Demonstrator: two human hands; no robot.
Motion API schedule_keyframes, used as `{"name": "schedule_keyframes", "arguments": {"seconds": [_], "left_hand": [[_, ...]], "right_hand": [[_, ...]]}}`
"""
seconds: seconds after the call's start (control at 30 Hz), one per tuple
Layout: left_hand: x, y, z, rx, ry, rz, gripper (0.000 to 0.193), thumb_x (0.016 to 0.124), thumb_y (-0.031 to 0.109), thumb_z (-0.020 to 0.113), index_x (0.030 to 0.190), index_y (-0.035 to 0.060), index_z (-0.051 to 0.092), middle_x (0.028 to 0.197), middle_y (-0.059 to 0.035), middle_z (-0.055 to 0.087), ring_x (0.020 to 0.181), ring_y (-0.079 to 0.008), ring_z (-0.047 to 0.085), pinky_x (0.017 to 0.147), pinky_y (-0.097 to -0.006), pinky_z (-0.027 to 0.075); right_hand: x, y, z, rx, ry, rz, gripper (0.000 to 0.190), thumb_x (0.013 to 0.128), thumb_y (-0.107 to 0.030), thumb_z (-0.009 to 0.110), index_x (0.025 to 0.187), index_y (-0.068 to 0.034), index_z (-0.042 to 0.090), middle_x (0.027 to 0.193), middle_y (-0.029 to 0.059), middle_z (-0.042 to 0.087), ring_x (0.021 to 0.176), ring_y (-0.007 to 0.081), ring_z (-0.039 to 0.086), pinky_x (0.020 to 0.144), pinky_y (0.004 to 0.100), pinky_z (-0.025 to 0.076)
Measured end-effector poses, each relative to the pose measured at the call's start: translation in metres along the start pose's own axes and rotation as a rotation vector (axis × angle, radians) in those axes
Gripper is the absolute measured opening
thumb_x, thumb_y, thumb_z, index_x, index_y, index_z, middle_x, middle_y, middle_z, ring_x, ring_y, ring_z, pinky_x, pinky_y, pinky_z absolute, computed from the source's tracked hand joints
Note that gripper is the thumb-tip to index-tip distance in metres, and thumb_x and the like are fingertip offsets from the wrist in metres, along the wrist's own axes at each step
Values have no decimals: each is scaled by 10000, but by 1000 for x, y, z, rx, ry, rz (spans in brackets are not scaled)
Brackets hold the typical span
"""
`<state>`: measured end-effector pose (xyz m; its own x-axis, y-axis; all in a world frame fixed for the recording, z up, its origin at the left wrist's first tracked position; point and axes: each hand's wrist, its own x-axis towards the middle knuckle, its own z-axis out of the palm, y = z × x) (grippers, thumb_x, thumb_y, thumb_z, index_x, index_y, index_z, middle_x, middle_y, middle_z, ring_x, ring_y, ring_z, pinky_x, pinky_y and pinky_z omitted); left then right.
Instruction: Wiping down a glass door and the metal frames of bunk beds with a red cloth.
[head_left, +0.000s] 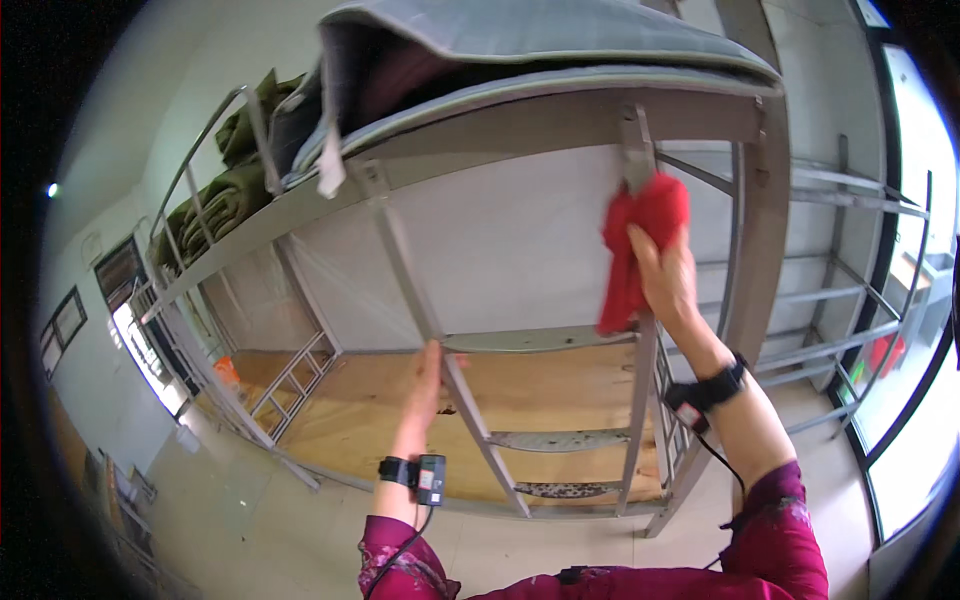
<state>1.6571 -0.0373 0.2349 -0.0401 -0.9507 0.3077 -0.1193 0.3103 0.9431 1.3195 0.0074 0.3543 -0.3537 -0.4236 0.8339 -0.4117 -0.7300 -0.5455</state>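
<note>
A metal bunk bed with a ladder stands before me. My right hand (664, 274) presses a red cloth (645, 217) around the upper part of the ladder's right rail (636, 420). My left hand (429, 375) grips the left rail (405, 262) near the end of the top rung (536, 340). Below it are a middle rung (559, 440) and a bottom rung (570, 490), both with worn, dark-spotted surfaces. Part of the right rail is hidden behind the cloth and hand.
A folded grey mattress (570, 34) overhangs the upper bunk, with green bedding (217, 199) farther left. The lower bunk has a bare wooden board (360, 405). A metal rack (840, 285) stands at right by a glazed door (911, 375). An orange bag (226, 371) is at the left.
</note>
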Motion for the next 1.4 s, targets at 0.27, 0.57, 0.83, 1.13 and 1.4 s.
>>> {"name": "schedule_keyframes", "arguments": {"seconds": [0.27,0.57,0.83,1.13,1.4], "left_hand": [[-6,-8,29,-47,76,50,434,889,472,390,926,62,528,756,-28,573,730,-115,547,682,-264,404],[-9,-6,29,-237,-16,125,617,856,622,268,856,70,545,776,-24,570,738,-116,507,707,-263,384],[2,-23,20,-563,-196,99,624,892,567,180,1022,52,508,864,-76,591,855,-166,534,835,-269,378],[2,-27,17,-412,-161,105,436,940,418,263,967,85,542,842,-16,586,809,-130,529,787,-289,379],[-12,-9,21,-437,-63,84,399,932,383,335,974,56,560,811,-34,586,776,-100,527,709,-249,389]], "right_hand": [[-66,-26,-40,-554,-169,-387,529,643,-43,658,1124,-22,438,987,187,532,876,368,548,708,394,472],[0,-102,130,-464,-235,-757,470,653,-109,640,1096,-169,497,925,82,508,842,287,532,615,378,470],[-81,-59,166,-695,-581,-757,454,686,-226,631,1121,-221,500,1092,191,411,966,316,478,788,396,418],[-84,-34,76,-778,-667,-756,463,682,-287,652,1104,-166,505,1032,116,476,966,273,493,834,408,388],[-75,-53,-14,-1042,-703,-608,459,685,-164,653,1118,-143,503,1052,110,453,961,288,478,833,401,395]]}}
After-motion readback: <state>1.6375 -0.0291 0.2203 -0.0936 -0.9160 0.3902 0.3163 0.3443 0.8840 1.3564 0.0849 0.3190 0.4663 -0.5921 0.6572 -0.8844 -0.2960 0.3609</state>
